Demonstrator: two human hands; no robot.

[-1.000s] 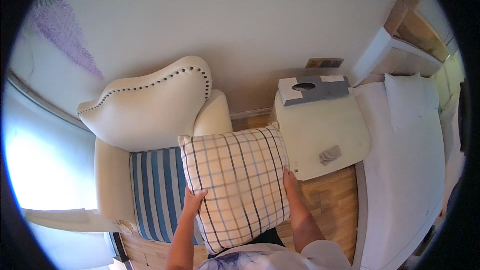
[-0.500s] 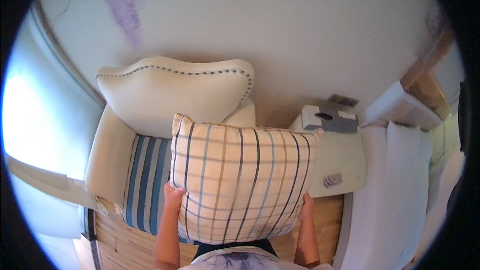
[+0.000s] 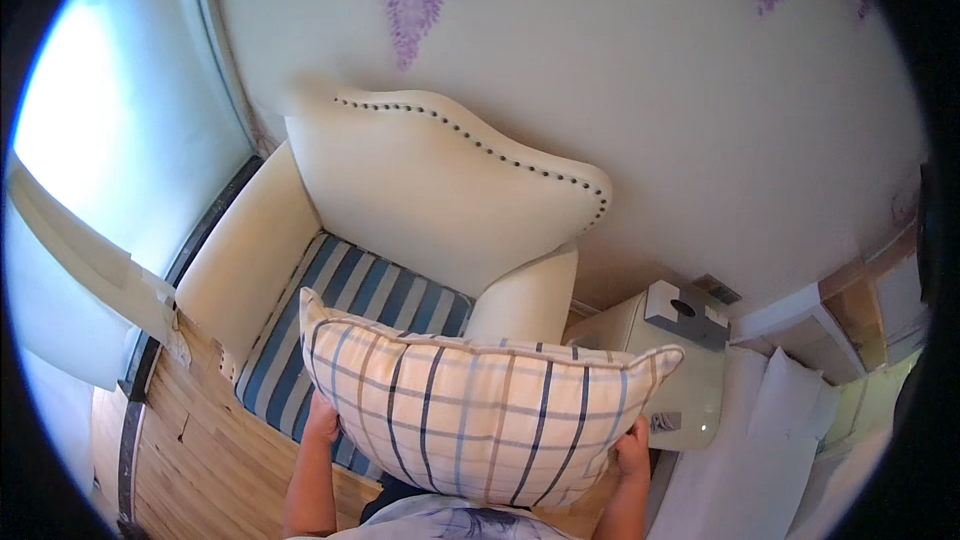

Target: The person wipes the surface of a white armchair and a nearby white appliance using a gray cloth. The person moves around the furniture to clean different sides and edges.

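A plaid throw pillow (image 3: 490,410), cream with dark blue, light blue and brown lines, is held up in front of my body. My left hand (image 3: 322,420) grips its left side with the fingers closed, partly hidden behind the fabric. On the opposite side my right hand (image 3: 632,448) is closed round the pillow's edge. Beyond the pillow stands a cream armchair (image 3: 450,180) with dark nailhead trim along its back. Its seat cushion (image 3: 375,285) has blue and grey stripes, and the pillow covers part of it from view.
Right of the armchair is a pale side table (image 3: 697,385) bearing a tissue box (image 3: 687,314) and a small grey object (image 3: 666,422). A bed with white bedding (image 3: 750,455) lies farther right. On the left are a bright window (image 3: 110,90) and wooden floor (image 3: 200,440).
The pillow has tipped and dropped lower, so its top edge now faces me more and the striped seat shows more. The view has turned, and the armchair appears farther right.
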